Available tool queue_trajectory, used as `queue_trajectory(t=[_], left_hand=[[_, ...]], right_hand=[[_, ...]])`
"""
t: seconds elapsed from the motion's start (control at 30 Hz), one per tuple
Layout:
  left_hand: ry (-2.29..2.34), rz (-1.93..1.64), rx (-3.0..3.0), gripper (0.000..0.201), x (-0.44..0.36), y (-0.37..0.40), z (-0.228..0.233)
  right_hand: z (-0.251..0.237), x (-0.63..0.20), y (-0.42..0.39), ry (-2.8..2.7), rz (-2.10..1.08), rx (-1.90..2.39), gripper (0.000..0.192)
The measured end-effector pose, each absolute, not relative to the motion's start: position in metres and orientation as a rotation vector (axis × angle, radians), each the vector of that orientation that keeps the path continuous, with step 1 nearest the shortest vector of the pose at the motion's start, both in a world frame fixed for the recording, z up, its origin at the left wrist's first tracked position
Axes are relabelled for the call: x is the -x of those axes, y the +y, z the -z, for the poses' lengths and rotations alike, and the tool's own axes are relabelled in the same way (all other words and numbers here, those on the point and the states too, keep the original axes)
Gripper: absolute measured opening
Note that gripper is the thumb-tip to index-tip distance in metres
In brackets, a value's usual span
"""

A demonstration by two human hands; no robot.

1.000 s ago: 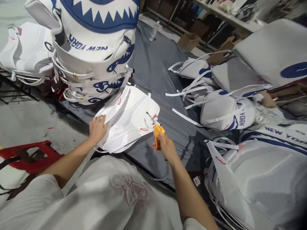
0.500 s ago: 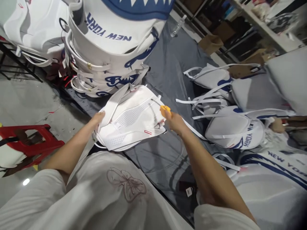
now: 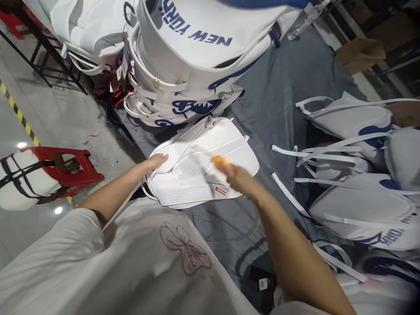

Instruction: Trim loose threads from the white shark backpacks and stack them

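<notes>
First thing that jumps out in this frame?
The tall stack of white backpacks printed NEW YORK in blue, top centre. Below it, the left hand rests on a white perforated backpack panel while the right hand, blurred, holds a small yellow tool over it.

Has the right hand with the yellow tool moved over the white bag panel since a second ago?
Yes. The right hand with the yellow tool has gone from the panel's near right edge to above the white bag panel, toward the bag stack.
</notes>
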State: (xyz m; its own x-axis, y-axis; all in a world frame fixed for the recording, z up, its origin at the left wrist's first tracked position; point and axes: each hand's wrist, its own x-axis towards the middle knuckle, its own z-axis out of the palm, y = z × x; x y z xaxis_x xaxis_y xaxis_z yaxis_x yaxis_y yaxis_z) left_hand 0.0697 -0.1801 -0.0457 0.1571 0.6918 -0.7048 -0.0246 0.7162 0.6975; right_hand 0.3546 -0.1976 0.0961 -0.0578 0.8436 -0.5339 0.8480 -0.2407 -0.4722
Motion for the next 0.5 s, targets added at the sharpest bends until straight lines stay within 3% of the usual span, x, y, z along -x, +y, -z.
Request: queue_trajectory(t=[0.07, 0.2, 0.37, 0.5], left_hand=[[1.328, -0.561, -0.665, 0.037, -0.071, -0.183, 0.044], [1.392, -0.598, -0.934, 0.047, -0.079, -0.197, 0.035], [1.684, -0.228, -1.926, 0.070, -0.117, -0.235, 0.027], [1.766, 0.050, -2.204, 0.078, -0.141, -0.245, 0.033]], right_hand=[[-0.106, -0.351, -0.196, 1.907, 1.056, -2.308, 0.064], [-0.129, -0.346, -0.201, 1.892, 1.506, -1.775, 0.068], [-0.141, -0.365, -0.209, 2.012, 0.792, -2.329, 0.067], [-0.140, -0.381, -0.228, 1.922, 1.170, -1.962, 0.070]])
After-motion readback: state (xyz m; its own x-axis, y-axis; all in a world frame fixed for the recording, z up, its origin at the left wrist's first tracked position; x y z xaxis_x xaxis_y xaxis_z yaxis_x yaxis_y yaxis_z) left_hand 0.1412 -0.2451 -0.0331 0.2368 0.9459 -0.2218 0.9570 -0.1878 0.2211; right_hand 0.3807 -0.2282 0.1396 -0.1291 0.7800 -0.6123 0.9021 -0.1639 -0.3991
